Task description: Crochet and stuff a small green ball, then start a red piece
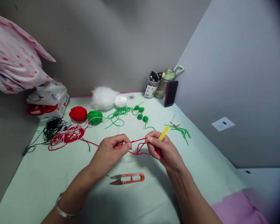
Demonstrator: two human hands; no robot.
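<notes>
My left hand (112, 152) pinches a strand of red yarn (137, 146) above the pale green table (49, 183). My right hand (164, 149) is closed on a yellow-handled crochet hook (164, 133) and pinches the same red strand, which loops between both hands. The yarn trails left to a tangle of red, white and black yarn (64, 133). Orange thread snips (128, 178) lie on the table just below my hands.
A red yarn ball (78, 113), green yarn ball (95, 117), white stuffing (104, 98), small green crocheted balls (141, 113) and loose green yarn (182, 130) lie behind. A cup of tools (151, 85), bottle (165, 82) and phone (170, 93) stand in the corner.
</notes>
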